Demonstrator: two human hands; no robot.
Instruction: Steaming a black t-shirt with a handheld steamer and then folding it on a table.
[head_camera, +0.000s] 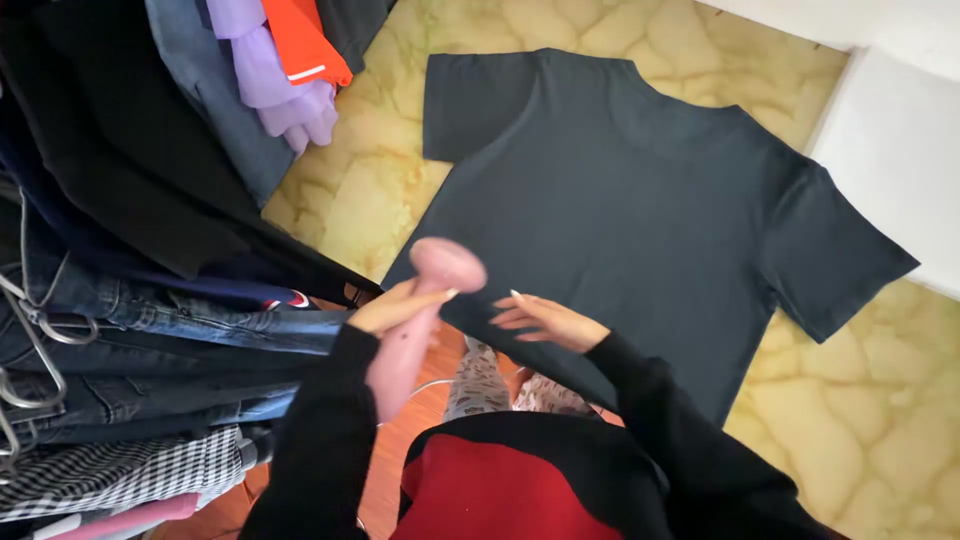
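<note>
A dark T-shirt (640, 210) lies spread flat on the pale green and yellow marbled floor (370, 190), filling the middle and right of the frame, its back or front face up, both short sleeves laid out to the sides and the collar end toward the top. Its lower hem sits near the person's knees at the bottom centre.

The left hand (395, 308) is wrapped around the handle of a pink handheld appliance (420, 320), fingers closed tight on it, with its rounded head pointing up over the lower left edge of the shirt. A thin white cord (425, 388) trails from it over the wooden strip of floor below. The right hand (545, 320) lies flat on the shirt near the hem, fingers stretched out and slightly apart, holding nothing.

Both arms wear black sleeves; the torso at the bottom shows red and black. Down the left side of the frame hang crowded clothes (130, 300): jeans, dark garments, a checked piece, and at the upper left something lilac and orange. A white surface (900, 130) fills the upper right corner.
</note>
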